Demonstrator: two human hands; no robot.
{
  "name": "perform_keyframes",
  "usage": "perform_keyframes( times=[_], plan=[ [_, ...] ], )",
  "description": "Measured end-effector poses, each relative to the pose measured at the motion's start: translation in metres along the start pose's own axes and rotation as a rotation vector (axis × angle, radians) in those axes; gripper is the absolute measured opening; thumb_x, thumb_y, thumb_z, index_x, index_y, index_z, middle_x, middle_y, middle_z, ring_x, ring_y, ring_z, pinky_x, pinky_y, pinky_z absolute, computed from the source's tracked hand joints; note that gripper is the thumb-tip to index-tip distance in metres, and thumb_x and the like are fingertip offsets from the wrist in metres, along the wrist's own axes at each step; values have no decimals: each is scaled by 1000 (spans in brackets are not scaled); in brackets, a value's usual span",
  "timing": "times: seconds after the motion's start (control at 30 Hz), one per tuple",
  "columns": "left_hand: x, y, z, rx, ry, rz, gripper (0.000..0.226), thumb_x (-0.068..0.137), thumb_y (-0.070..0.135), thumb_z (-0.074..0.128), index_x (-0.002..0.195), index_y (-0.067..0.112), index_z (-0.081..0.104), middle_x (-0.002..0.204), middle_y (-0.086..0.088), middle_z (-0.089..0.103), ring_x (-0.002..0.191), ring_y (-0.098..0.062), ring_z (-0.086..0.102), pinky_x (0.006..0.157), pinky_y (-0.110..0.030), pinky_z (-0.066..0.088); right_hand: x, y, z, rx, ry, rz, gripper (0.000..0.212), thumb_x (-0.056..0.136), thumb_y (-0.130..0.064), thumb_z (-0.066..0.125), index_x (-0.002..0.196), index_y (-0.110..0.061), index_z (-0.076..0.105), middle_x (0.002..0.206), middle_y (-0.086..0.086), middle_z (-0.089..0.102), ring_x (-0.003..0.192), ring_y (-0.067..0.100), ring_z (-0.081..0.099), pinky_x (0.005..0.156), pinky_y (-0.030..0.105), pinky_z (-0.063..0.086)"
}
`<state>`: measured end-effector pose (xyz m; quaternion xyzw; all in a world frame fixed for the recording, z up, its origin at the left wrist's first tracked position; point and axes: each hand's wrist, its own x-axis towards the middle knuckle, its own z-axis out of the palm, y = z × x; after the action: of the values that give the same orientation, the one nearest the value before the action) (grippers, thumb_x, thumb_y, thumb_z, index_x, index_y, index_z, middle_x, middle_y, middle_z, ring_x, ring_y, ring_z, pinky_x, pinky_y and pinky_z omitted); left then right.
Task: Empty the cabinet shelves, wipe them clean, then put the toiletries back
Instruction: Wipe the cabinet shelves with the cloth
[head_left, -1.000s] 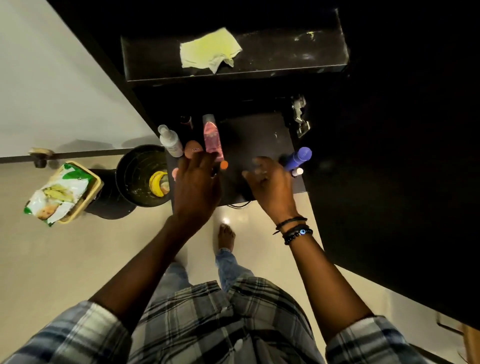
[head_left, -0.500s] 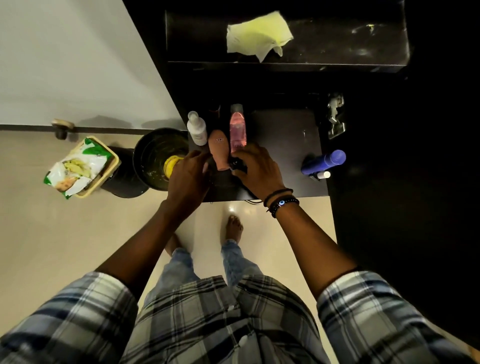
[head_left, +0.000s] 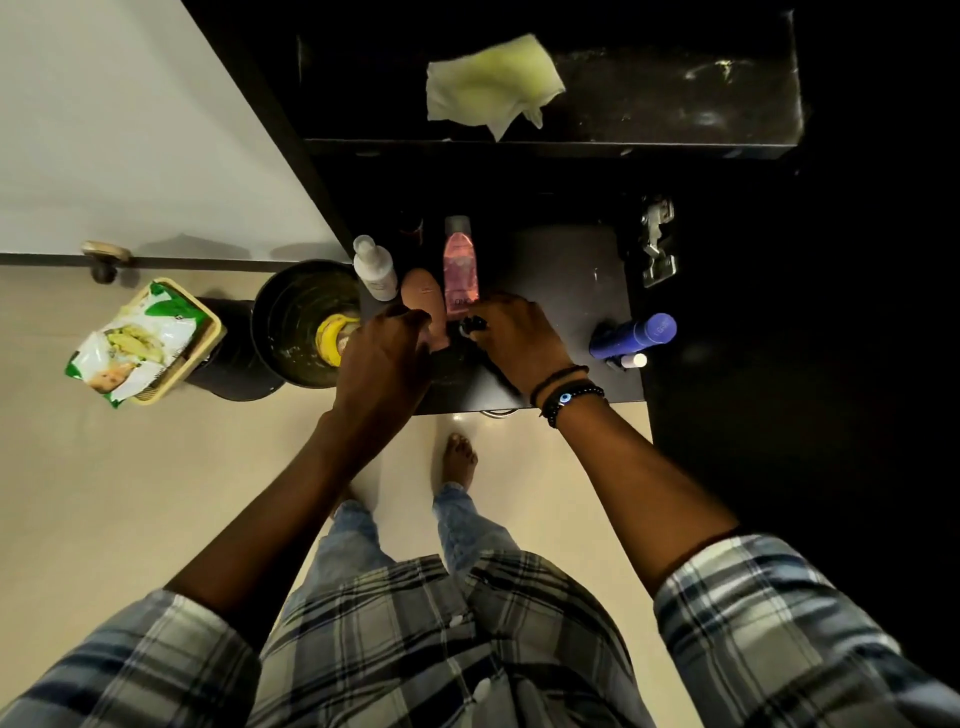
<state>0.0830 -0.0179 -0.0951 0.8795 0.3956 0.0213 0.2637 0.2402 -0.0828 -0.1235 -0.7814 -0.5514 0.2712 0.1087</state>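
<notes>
Two hands meet on the lower shelf (head_left: 566, 270): I see the right hand (head_left: 514, 340) gripping a small black item (head_left: 470, 326) beside the pink bottle (head_left: 460, 267), the left hand (head_left: 384, 361) curled against the tan tube (head_left: 423, 301), its hold unclear; the blue bottle (head_left: 634, 336) lies apart, right.

Matt black board on upper shelf (head_left: 675, 104), streaked with pale dust. Soft, crumpled cloth (head_left: 488, 83), pale yellow. Smooth lower shelf (head_left: 566, 270), faintly shiny. Clear glossy plastic for pink bottle (head_left: 460, 265); duller plastic for white bottle (head_left: 375, 270); satin sheen on blue can (head_left: 634, 335); matt tan tube (head_left: 423, 293); small glints on black piece (head_left: 471, 325). Bright bare metal at hinge (head_left: 657, 241). Polished, reflective floor (head_left: 130, 493). Crinkled shiny film on packet (head_left: 135, 343). Woven plaid cloth in shirt (head_left: 395, 649).
</notes>
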Motion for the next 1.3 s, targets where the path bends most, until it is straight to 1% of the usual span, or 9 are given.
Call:
perform_keyframes(
  times=[0.1, 0.2, 0.27, 0.37, 0.4, 0.5, 0.67, 0.87, 1.3],
  plan=[
    [10, 19, -3, -18, 30, 10, 13, 86, 12, 57, 97, 11, 64, 104, -10, 63, 81, -26, 62, 69, -36, 51, 7, 14, -30, -47, 33, 123, 19, 90, -19, 59, 105, -14, 68, 105, 14, 68, 97, 34, 63, 74, 29, 44],
    [26, 42, 2, -28, 45, 37, 16, 86, 15, 56, 98, 13, 67, 105, -10, 62, 91, -26, 59, 69, -22, 32, 15, 32, -65, -152, 83, 222, 25, 89, -20, 60, 112, -11, 64, 111, 19, 64, 105, 39, 59, 83, 37, 48],
    [38, 58, 10, -99, 47, 27, 20, 88, 14, 55, 105, 12, 65, 107, -9, 65, 96, -26, 60, 78, -18, 29, 19, 43, -87, -213, 111, 290, 27, 89, -16, 62, 113, -3, 59, 114, 24, 60, 108, 42, 56, 87, 40, 46],
    [60, 79, 27, -151, 32, 32, 26, 91, 15, 53, 114, 6, 60, 108, -15, 65, 103, -32, 59, 99, -37, 33, 26, 59, -109, -237, 43, 388, 41, 80, -13, 75, 113, 3, 56, 118, 27, 58, 111, 43, 55, 92, 42, 47],
    [68, 83, 35, -138, 3, 41, 28, 91, 15, 52, 116, 6, 59, 111, -16, 64, 106, -33, 57, 99, -36, 29, 28, 63, -111, -238, 5, 402, 45, 78, -14, 77, 114, 3, 56, 119, 28, 58, 113, 43, 55, 94, 42, 46],
    [89, 93, 53, -169, -75, -4, 28, 89, 11, 55, 116, 7, 60, 117, -16, 61, 111, -33, 54, 93, -34, 35, 31, 75, -110, -247, -54, 415, 49, 80, -15, 75, 120, 3, 52, 123, 27, 54, 117, 41, 53, 98, 41, 44],
    [101, 108, 65, -214, -102, -56, 17, 84, 7, 58, 97, 8, 67, 101, -15, 68, 98, -36, 62, 85, -39, 50, 32, 85, -99, -235, -79, 436, 49, 78, -17, 76, 119, 0, 55, 123, 25, 56, 115, 41, 54, 96, 40, 46],
    [102, 112, 72, -246, -116, -23, 11, 82, 10, 62, 92, 9, 66, 95, -13, 68, 92, -33, 64, 76, -33, 47, 29, 90, -96, -230, -100, 453, 51, 80, -21, 76, 121, -1, 54, 125, 24, 54, 117, 41, 52, 95, 40, 45],
    [101, 116, 76, -310, -100, 0, 24, 86, 17, 64, 109, 8, 63, 109, -14, 63, 100, -33, 61, 85, -38, 47, 19, 89, -101, -178, -70, 486, 44, 83, -22, 70, 121, -5, 55, 125, 18, 54, 118, 35, 52, 94, 37, 46]
  ],
)
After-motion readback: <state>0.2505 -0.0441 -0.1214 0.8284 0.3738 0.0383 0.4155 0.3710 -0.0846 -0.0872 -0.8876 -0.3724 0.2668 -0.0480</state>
